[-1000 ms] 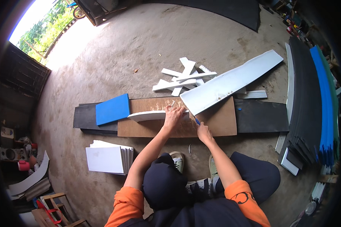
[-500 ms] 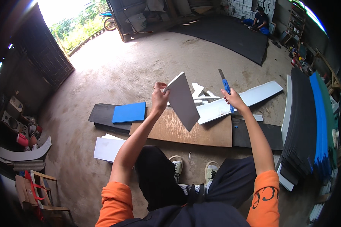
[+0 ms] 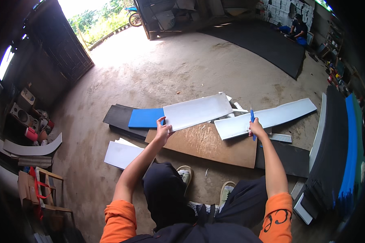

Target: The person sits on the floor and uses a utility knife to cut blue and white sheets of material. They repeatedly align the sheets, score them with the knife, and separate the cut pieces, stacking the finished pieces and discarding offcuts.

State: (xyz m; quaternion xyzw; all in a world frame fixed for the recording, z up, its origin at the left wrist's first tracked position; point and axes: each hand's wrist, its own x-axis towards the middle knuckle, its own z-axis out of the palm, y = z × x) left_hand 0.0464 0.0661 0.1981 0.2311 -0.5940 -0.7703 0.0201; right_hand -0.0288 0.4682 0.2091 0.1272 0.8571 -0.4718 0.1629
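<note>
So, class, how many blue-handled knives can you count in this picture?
1: the blue-handled knife is in the person's right hand; the left hand holds a white sheet. Others could be hidden among the things along the walls.

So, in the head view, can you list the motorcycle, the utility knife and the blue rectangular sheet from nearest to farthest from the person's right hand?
1. Utility knife: held in the right hand.
2. Blue rectangular sheet: off to that hand's left.
3. Motorcycle: outdoors, at the upper left.
</note>
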